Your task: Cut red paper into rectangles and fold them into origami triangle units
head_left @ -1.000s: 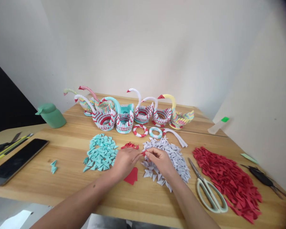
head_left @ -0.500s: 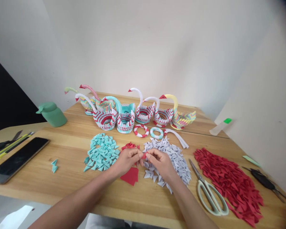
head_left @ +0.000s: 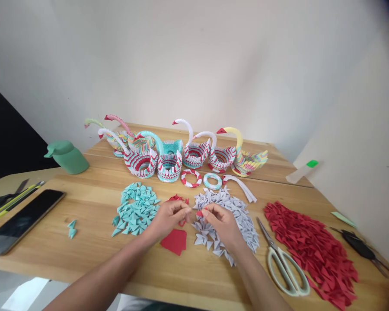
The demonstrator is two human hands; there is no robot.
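Note:
My right hand [head_left: 223, 222] pinches a small folded red paper piece [head_left: 199, 213] between thumb and fingers, above the edge of a pile of pale lilac paper triangles [head_left: 243, 220]. My left hand [head_left: 171, 219] is a short gap away, its thumb and fingers drawn together; whether anything is in them is hidden. Behind and beneath it lie a few folded red pieces [head_left: 176, 198], partly covered by the hand. Flat red paper sheets [head_left: 174, 242] rest on the table just in front. Left of my hand spreads a pile of turquoise folded triangles [head_left: 136, 211].
Several paper swans [head_left: 196, 155] stand at the back, with two paper rings [head_left: 191, 178] and a loose swan neck [head_left: 241, 188] before them. Scissors [head_left: 283, 263] and a big red pile [head_left: 311, 250] lie right. A phone [head_left: 26, 220] and green container [head_left: 66, 156] are left.
My hands have moved apart slightly. The red piece that was between both hands' fingertips is now in my right hand alone. The view has shifted a little.

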